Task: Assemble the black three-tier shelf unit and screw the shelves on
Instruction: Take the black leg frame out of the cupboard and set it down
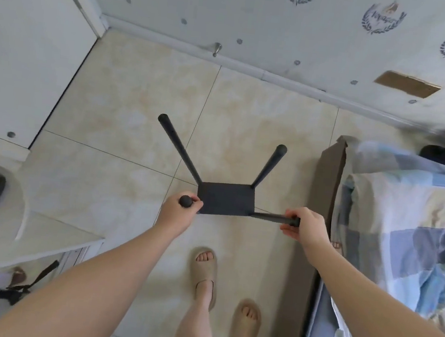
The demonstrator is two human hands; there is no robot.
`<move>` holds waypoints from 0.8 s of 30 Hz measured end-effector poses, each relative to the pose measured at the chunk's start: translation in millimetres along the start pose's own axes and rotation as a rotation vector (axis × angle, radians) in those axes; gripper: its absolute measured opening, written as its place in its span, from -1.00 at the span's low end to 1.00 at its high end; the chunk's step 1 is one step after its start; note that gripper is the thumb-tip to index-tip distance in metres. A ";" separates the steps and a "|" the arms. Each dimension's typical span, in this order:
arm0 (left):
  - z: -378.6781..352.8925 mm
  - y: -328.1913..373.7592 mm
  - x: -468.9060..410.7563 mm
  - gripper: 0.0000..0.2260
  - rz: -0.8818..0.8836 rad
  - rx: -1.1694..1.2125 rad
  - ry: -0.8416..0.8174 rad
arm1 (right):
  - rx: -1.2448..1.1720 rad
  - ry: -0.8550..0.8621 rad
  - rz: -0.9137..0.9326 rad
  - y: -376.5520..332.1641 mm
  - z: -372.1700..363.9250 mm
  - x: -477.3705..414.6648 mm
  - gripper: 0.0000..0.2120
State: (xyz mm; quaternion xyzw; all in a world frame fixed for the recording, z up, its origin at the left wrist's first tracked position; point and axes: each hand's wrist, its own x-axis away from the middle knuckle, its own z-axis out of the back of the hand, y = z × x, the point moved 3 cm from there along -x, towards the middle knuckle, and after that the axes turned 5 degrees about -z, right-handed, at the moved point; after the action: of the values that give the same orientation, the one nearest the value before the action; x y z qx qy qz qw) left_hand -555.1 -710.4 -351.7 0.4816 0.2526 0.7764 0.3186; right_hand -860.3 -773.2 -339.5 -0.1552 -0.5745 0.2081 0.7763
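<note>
Head view: black shelf unit (225, 203) stands mid-frame on the tiled floor (137, 131); left hand (176, 213) and right hand (305, 223) each grip one of its near poles (268, 217). Bed (401, 244) crowds right; wall crests (382, 20) have blurred lettering.

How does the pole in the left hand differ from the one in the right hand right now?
The left-hand pole points almost at the camera, so little but its round cap shows; the right-hand pole runs sideways with its shaft in view. The left hand wraps round its pole just under the cap; the right hand pinches its pole near the end. Both are black and meet the black shelf at its near corners.
</note>
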 end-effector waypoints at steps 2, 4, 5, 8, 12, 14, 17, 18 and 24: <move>-0.5 -10.5 -18.1 -0.97 -0.019 -0.046 0.002 | 0.016 0.015 -0.007 3.1 -13.0 -18.8 -0.76; -2.8 -20.8 -31.5 -0.98 -0.026 -0.071 0.007 | 0.052 0.026 -0.008 6.5 -24.3 -33.8 -0.74; -3.9 -25.3 -36.5 -0.97 -0.024 -0.074 0.010 | 0.069 0.032 -0.013 8.6 -29.1 -39.6 -0.73; -7.8 -37.3 -45.8 -0.95 -0.016 -0.084 0.002 | 0.114 0.046 -0.039 17.4 -39.3 -52.3 -0.70; -10.6 -50.2 -47.8 -0.93 0.004 -0.132 -0.029 | 0.193 0.049 -0.033 23.4 -47.7 -58.5 -0.66; -10.9 -55.1 -46.3 -0.93 0.022 -0.140 -0.038 | 0.219 0.033 -0.006 19.7 -52.4 -57.7 -0.64; -9.9 -57.3 -41.8 -0.89 0.033 -0.158 -0.063 | 0.237 0.012 0.022 12.9 -55.0 -52.3 -0.67; -8.7 -56.9 -39.8 -0.86 0.035 -0.172 -0.068 | 0.256 0.004 0.034 10.6 -54.6 -49.0 -0.70; 0.0 -45.0 -12.8 -0.64 0.068 -0.262 -0.029 | 0.486 -0.061 0.157 -5.9 -44.5 -9.7 -0.59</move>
State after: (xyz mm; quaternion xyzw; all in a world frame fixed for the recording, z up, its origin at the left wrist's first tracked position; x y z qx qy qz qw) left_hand -539.5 -689.7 -390.6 0.4552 0.1278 0.8060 0.3561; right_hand -819.3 -783.3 -357.7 -0.0020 -0.5171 0.4043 0.7544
